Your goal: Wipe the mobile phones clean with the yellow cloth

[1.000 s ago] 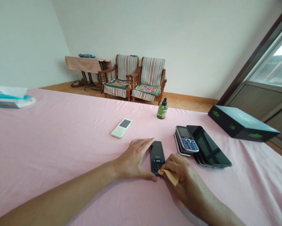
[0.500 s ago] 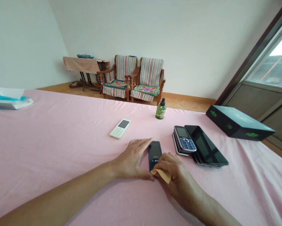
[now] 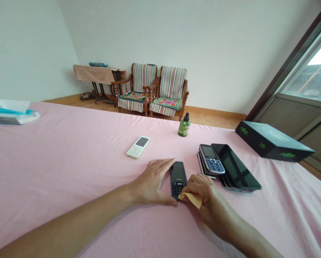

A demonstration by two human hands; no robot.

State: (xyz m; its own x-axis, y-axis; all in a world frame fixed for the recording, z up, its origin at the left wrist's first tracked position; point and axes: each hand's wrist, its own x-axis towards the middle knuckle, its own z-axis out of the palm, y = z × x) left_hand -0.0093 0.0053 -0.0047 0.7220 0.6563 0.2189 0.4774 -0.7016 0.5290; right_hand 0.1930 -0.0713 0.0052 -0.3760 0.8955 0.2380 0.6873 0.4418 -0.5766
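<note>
A dark keypad mobile phone [image 3: 178, 172] lies face up on the pink-covered table, its screen unlit. My left hand [image 3: 153, 183] braces it from the left, fingertips at the top end and thumb at the bottom end. In my right hand [image 3: 200, 190] a small yellow cleaning cloth [image 3: 194, 199] with a zigzag edge is pinched. That cloth presses on the lower right of the keypad, and the fingers hide part of the keys.
A white keypad phone [image 3: 139, 147] lies beyond my left hand. To the right are a blue keypad phone [image 3: 212, 159] on a stack and a black tablet [image 3: 237, 166] on another. Behind stand a green spray bottle [image 3: 184, 126], a black box [image 3: 273, 141] and a tissue pack [image 3: 14, 114].
My right hand with the cloth has shifted slightly right over the keypad, uncovering more keys. The left hand keeps its place at the phone; the whole view has moved a little.
</note>
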